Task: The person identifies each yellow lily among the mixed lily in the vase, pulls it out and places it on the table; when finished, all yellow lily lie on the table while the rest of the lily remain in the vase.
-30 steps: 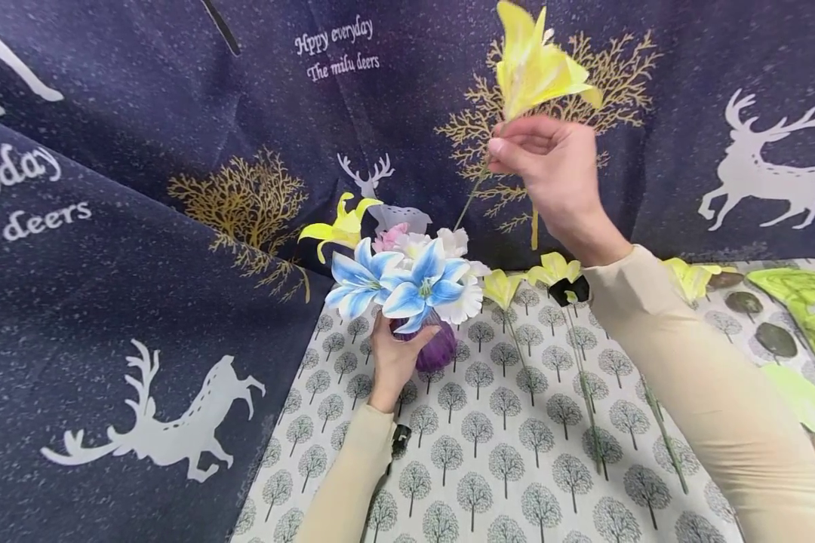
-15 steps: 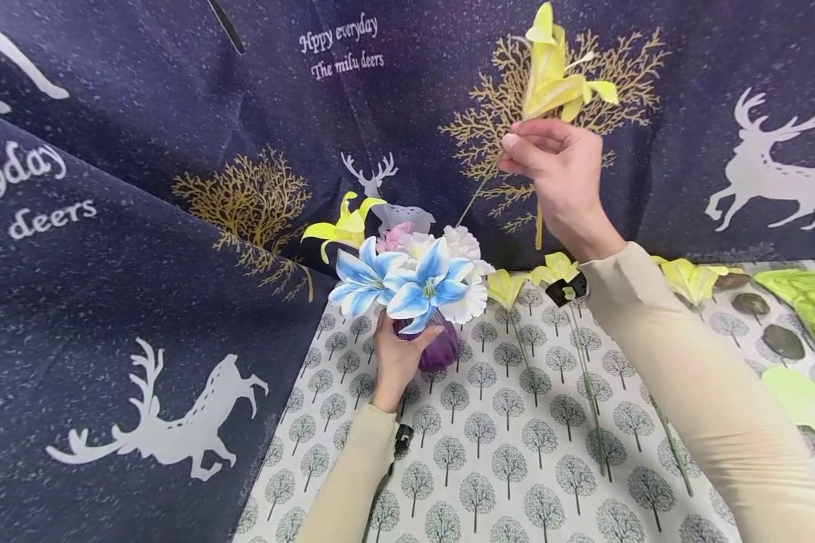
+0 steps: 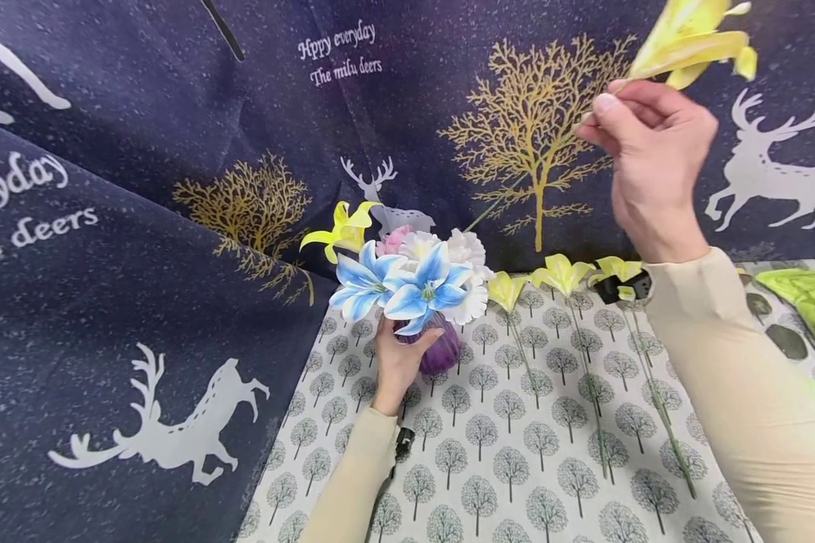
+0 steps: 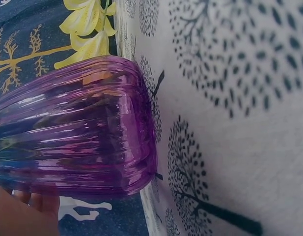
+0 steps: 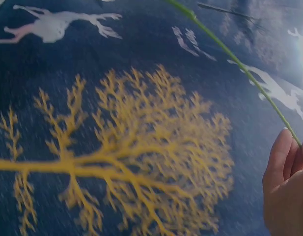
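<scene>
My left hand [image 3: 399, 362] grips a ribbed, see-through purple vase [image 3: 441, 351] that stands on the tablecloth. In the left wrist view the vase [image 4: 92, 132] fills the left side, with fingers behind its lower edge. Blue-and-white lilies [image 3: 426, 289], white flowers [image 3: 472, 260], a pink flower [image 3: 395, 240] and a yellow lily [image 3: 342, 228] crowd its mouth. Up at the right, my right hand [image 3: 659, 151] pinches the stem of another yellow lily [image 3: 686, 45] just under the bloom. Its green stem [image 5: 239, 69] slants down left behind the white flowers; its lower end is hidden.
Several yellow lilies [image 3: 562, 275] lie on the tree-print tablecloth [image 3: 478, 452], stems toward me. A black object [image 3: 611, 289] sits by them. Green items [image 3: 804, 298] lie at the far right. A dark blue deer-print cloth [image 3: 176, 98] hangs behind and at the left.
My right hand has moved right and slightly up with the yellow lily, so its stem leans further over. The left hand stays on the vase.
</scene>
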Tool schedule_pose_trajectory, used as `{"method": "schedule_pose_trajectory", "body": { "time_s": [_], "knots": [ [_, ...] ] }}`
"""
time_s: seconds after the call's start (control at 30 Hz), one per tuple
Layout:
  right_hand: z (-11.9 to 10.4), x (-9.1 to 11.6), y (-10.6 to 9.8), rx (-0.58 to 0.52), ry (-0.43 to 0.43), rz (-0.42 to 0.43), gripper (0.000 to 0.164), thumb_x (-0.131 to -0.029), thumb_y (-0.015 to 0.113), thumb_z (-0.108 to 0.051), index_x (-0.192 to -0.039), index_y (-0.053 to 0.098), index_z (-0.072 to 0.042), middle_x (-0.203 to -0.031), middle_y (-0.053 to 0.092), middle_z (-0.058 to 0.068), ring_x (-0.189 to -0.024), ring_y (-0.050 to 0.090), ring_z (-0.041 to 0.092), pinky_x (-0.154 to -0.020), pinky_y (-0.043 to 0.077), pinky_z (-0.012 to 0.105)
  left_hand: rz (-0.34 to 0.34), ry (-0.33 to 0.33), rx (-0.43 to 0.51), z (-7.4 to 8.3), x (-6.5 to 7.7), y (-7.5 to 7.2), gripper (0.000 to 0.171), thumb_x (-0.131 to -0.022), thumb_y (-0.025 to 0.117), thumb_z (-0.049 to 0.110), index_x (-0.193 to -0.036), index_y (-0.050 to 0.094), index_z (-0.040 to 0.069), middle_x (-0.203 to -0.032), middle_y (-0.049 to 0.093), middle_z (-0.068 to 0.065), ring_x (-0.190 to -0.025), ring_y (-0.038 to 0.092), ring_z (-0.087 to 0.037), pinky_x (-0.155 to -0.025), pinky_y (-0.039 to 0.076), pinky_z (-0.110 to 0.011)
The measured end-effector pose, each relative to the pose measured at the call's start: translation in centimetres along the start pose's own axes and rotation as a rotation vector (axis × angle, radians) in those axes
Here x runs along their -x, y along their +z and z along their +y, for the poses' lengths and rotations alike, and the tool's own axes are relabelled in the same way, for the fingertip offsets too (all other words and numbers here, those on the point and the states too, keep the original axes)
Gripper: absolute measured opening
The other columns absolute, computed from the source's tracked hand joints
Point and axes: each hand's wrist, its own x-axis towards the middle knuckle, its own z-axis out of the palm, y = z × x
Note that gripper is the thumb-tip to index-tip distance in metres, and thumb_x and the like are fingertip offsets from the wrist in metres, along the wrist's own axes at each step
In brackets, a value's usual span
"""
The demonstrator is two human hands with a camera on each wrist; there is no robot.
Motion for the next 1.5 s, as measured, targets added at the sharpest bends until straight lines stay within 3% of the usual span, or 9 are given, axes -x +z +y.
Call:
{"method": "schedule_pose_trajectory", "body": {
  "time_s": [0.27,0.47,0.6,0.8,0.97,1.17,1.3,1.4,1.5],
  "knots": [
    [-3.4,0.5,-1.1,0.02,-0.101,0.047,0.023,-0.072,0.073,0.026,-0.093,0.063,0.024,-0.075,0.07,0.024,-0.055,0.068,0.03,-0.052,0.061,0.035,0.021,-0.03,0.008,-0.1,0.1,-0.3,0.086,-0.068,0.093,0.033,-0.142,0.052,0.016,-0.139,0.062,-0.007,-0.132,0.057,-0.027,-0.119,0.041,-0.049],
    [-2.8,1.4,-3.0,0.033,-0.017,-0.046,0.024,-0.071,0.071,0.029,-0.094,0.067,0.024,-0.084,0.074,0.025,-0.06,0.071,0.029,-0.055,0.062,0.037,0.012,-0.037,0.006,-0.1,0.1,-0.6,0.085,-0.069,0.093,0.033,-0.142,0.052,0.016,-0.139,0.061,-0.007,-0.132,0.057,-0.027,-0.12,0.041,-0.046],
    [-1.1,2.6,-4.0,0.174,0.056,-0.134,0.023,-0.073,0.074,0.023,-0.096,0.07,0.021,-0.085,0.076,0.021,-0.061,0.073,0.026,-0.06,0.063,0.035,0.012,-0.022,0.011,-0.1,0.1,-0.5,0.085,-0.069,0.093,0.033,-0.142,0.053,0.015,-0.139,0.062,-0.007,-0.132,0.057,-0.027,-0.12,0.041,-0.048],
    [2.8,4.9,-5.1,0.581,0.266,-0.229,0.02,-0.082,0.078,0.005,-0.102,0.076,0.003,-0.084,0.079,0.001,-0.062,0.074,0.015,-0.066,0.063,0.026,0.021,-0.007,0.006,-0.3,0.1,-0.3,0.085,-0.068,0.093,0.032,-0.141,0.054,0.015,-0.139,0.062,-0.009,-0.132,0.057,-0.029,-0.119,0.041,-0.05],
    [7.0,6.6,-5.8,0.873,0.404,-0.299,0.026,-0.087,0.077,-0.008,-0.111,0.073,0.003,-0.082,0.078,-0.013,-0.066,0.075,0.013,-0.07,0.064,0.027,0.022,0.007,0.022,-0.2,0.1,-0.2,0.084,-0.069,0.093,0.032,-0.141,0.054,0.014,-0.138,0.062,-0.009,-0.131,0.058,-0.03,-0.119,0.041,-0.051],
    [11.0,8.1,-7.0,1.015,0.563,-0.37,0.028,-0.093,0.071,-0.01,-0.119,0.072,-0.001,-0.109,0.078,0.013,-0.074,0.076,0.014,-0.076,0.064,0.027,0.016,-0.002,0.014,-0.1,0.2,0.0,0.085,-0.068,0.093,0.034,-0.141,0.055,0.014,-0.139,0.062,-0.008,-0.132,0.058,-0.028,-0.119,0.041,-0.047],
    [13.3,8.8,-7.6,1.04,0.598,-0.426,0.027,-0.096,0.063,-0.003,-0.121,0.07,0.003,-0.117,0.073,0.025,-0.07,0.073,0.005,-0.075,0.065,0.026,0.017,0.01,-0.001,-0.2,0.1,0.1,0.085,-0.068,0.093,0.035,-0.141,0.054,0.015,-0.139,0.063,-0.007,-0.132,0.058,-0.027,-0.119,0.041,-0.046],
    [14.7,9.1,-8.1,1.059,0.602,-0.42,0.026,-0.093,0.063,0.0,-0.118,0.071,0.005,-0.108,0.075,0.024,-0.066,0.069,0.002,-0.071,0.064,0.026,0.016,0.017,-0.003,-0.2,0.0,0.1,0.084,-0.068,0.093,0.036,-0.141,0.054,0.016,-0.138,0.063,-0.006,-0.131,0.058,-0.027,-0.119,0.042,-0.047],
    [15.8,9.2,-8.8,1.1,0.598,-0.408,0.026,-0.09,0.062,0.001,-0.113,0.073,0.003,-0.091,0.076,0.012,-0.062,0.064,0.003,-0.065,0.061,0.023,0.01,0.012,0.005,-0.2,0.0,0.2,0.083,-0.068,0.093,0.036,-0.139,0.055,0.018,-0.136,0.064,-0.005,-0.129,0.06,-0.026,-0.116,0.045,-0.046]
  ]
}}
